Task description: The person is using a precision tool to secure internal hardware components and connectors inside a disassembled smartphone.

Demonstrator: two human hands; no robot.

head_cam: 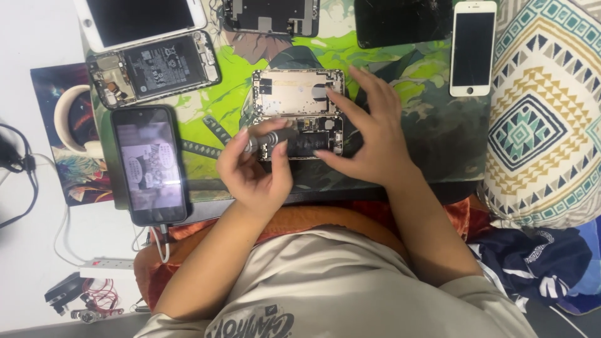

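Observation:
An opened phone body with its metal plate and bare circuit parts lies in the middle of a printed green mat. My left hand grips a grey screwdriver, whose tip lies over the phone's lower half. My right hand rests on the phone's right side, fingers spread on the plate and lower edge, holding it in place.
A lit black phone on a cable lies to the left. An opened phone with its battery showing, a white phone, another open frame, a dark screen and a white-framed phone lie along the back. A patterned cushion is on the right, a power strip lower left.

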